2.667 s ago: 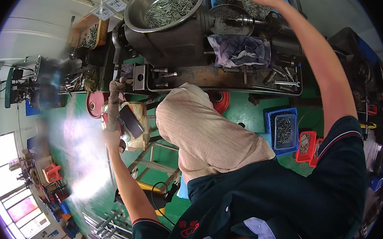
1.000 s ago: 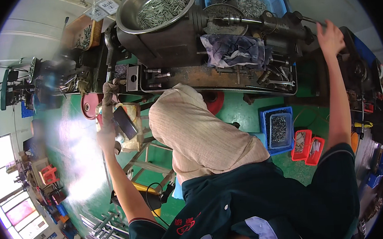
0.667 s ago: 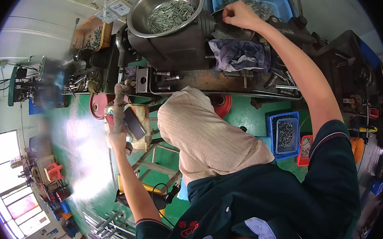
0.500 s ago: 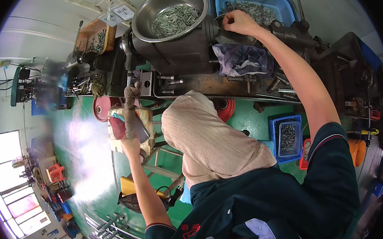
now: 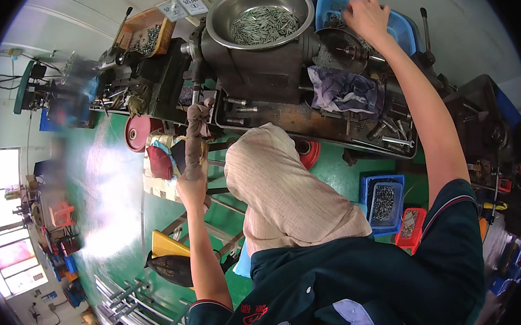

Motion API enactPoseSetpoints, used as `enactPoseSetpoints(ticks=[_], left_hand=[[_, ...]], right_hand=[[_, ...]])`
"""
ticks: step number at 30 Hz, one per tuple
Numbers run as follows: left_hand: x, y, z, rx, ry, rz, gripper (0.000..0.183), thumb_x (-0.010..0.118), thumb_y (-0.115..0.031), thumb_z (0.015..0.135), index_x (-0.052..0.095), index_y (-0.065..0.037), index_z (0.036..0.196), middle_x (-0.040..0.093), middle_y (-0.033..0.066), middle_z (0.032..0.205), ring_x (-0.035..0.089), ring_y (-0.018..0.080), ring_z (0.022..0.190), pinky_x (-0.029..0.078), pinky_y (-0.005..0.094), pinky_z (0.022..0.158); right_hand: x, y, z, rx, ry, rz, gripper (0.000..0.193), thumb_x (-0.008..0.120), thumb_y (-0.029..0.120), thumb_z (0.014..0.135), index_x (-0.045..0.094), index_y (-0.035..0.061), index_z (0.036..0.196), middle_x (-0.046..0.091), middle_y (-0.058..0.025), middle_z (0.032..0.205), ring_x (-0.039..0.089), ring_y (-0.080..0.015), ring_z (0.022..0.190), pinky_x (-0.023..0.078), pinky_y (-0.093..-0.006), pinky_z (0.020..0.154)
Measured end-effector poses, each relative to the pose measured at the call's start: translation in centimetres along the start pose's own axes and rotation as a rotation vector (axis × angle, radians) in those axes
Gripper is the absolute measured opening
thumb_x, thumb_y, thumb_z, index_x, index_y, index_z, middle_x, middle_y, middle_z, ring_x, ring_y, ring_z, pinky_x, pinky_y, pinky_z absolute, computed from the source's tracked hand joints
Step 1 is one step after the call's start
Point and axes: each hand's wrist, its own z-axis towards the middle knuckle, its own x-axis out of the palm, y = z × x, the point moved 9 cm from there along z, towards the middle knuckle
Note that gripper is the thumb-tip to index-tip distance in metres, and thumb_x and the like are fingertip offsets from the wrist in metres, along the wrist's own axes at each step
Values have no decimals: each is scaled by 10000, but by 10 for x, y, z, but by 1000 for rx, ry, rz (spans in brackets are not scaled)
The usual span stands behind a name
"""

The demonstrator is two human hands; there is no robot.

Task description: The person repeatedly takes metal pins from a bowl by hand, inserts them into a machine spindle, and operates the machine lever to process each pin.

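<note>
My left hand [image 5: 192, 186] is closed around the lower end of a long lever wrapped in brown cloth [image 5: 195, 140], which hangs from the left side of a dark bench machine [image 5: 254, 72]. At the far right, my right hand [image 5: 369, 18] hovers over a blue plastic basket [image 5: 405, 31] of small metal parts. Its fingers are curled, and whatever they may hold is hidden. Just below that hand is the machine's round working head [image 5: 340, 51]. A steel bowl [image 5: 218, 29] full of slim metal pins rests on top of the machine.
A patterned rag [image 5: 343, 90] lies over the machine's front. Loose tools and a wrench [image 5: 399, 141] sit in the bench tray. Beige cloth [image 5: 292, 190] covers my lap. Blue bins [image 5: 368, 185] and a red bin [image 5: 418, 213] stand on the floor; a wooden box [image 5: 164, 33] is at far left.
My right hand has moved from the machine's working head up and right to the blue basket. My left hand still grips the wrapped lever. The whole view has shifted slightly.
</note>
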Motion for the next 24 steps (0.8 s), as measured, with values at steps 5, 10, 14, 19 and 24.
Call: enactPoseSetpoints(ticks=[5,10,14,19,24], left_hand=[[-7,6,-2,-33,-27,93,252,636,-198,686,607,49,730,597,159,612,615,236,605,445,344,560],[-5,0,-2,10,-45,26,253,567,-212,686,599,34,735,546,236,612,566,385,644,433,395,581],[-7,2,-2,-5,-37,50,247,566,-210,691,599,31,739,545,234,614,564,385,644,431,394,587],[-7,-3,-4,-7,-31,38,240,567,-204,697,597,31,737,545,232,616,566,381,641,430,393,581],[-5,-4,-3,15,-19,-2,250,572,-215,695,600,29,742,547,231,617,571,374,642,431,388,573]], right_hand=[[-92,112,15,-389,-301,351,159,572,169,658,628,32,717,616,-138,713,579,-314,656,451,-414,637],[-11,183,26,-674,202,317,82,614,119,567,602,83,641,591,-45,654,543,-237,755,441,-375,619],[17,189,35,-584,402,236,110,630,122,558,605,77,656,595,-49,682,538,-237,794,448,-363,655],[19,197,35,-732,309,219,127,617,134,571,594,59,670,578,-68,645,553,-235,695,448,-359,630],[-15,138,56,-532,293,663,120,594,112,614,559,38,701,554,-48,618,529,-144,592,412,-282,534]])
